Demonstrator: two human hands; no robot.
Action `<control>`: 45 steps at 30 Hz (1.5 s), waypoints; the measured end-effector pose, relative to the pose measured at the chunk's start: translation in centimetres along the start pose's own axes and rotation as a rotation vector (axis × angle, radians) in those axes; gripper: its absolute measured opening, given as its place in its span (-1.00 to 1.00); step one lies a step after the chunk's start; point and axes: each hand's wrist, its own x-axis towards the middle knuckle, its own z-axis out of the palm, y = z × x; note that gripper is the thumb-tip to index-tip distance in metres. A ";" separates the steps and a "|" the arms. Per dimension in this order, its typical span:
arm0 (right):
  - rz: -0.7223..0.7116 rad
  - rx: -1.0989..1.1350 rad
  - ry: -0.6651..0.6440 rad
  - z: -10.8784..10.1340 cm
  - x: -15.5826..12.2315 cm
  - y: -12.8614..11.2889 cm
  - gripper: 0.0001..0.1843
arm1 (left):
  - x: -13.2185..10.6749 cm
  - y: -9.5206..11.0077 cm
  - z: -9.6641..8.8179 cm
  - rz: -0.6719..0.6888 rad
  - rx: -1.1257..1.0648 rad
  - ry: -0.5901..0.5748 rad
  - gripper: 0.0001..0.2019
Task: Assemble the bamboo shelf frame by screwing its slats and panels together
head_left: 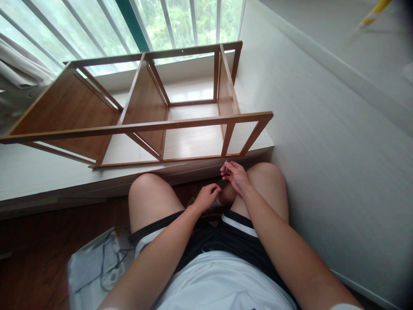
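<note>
Left hand: fingers curled; we cannot tell whether it grips anything. Right hand: we see fingertips pinching a pale bit, too small to identify, near the rack's near lower edge. Rack: wooden, on its side on the ledge. Window: beyond.

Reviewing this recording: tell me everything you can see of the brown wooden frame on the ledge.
The brown, wood-look open rack frame lies along the pale, flat ledge by the barred window, apparently on its side. Slim straight rails and crosspieces form its open sides; three flat brown boards stand between them, splitting it into bays. Small marks, perhaps screw holes, dot the long upper rails. The bare right hand is close to its lower near rail; contact can't be told.
</note>
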 end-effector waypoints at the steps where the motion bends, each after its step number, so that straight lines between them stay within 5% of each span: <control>1: -0.001 -0.006 0.002 0.0 0.0 0.1 -0.65 | 0.0 0.0 0.0 0.001 0.001 0.001 -0.74; 17: -0.053 -0.096 0.105 0.1 0.6 0.4 -0.63 | -0.1 0.4 -0.3 0.004 0.015 0.004 -0.74; 33: -0.037 -0.041 0.003 0.0 0.4 0.3 -0.66 | 0.0 0.0 -0.1 0.004 0.008 -0.014 -0.73; 45: -0.045 -0.013 0.052 0.3 0.0 0.5 -0.64 | -0.2 0.6 -0.3 -0.005 0.026 -0.031 -0.73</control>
